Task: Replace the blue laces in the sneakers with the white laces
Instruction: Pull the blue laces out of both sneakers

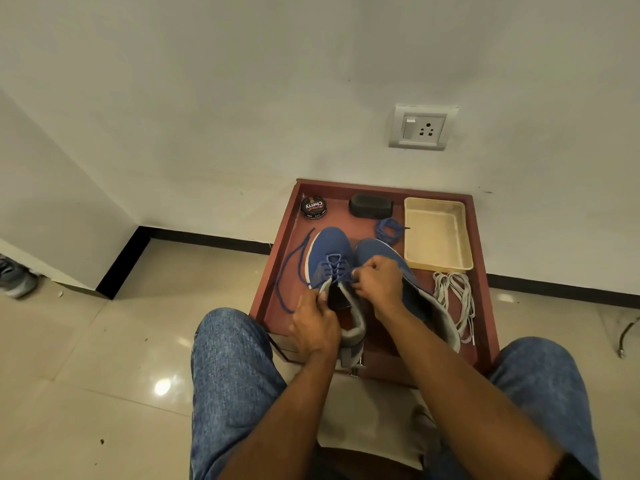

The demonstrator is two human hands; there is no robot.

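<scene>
On the table (273, 271), 2 sneakers (329, 258) sit centre, tray (437, 268) right, tin (313, 207) and brush (370, 205) behind.

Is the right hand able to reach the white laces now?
Probably yes: the white laces lie uncovered right of the right sneaker. But the right hand is pinching the blue lace and must release first.

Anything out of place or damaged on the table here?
Nothing damaged. A loose blue lace lies bundled beside the empty tray, and the left sneaker's lace trails over the table: expected mid-swap.
</scene>
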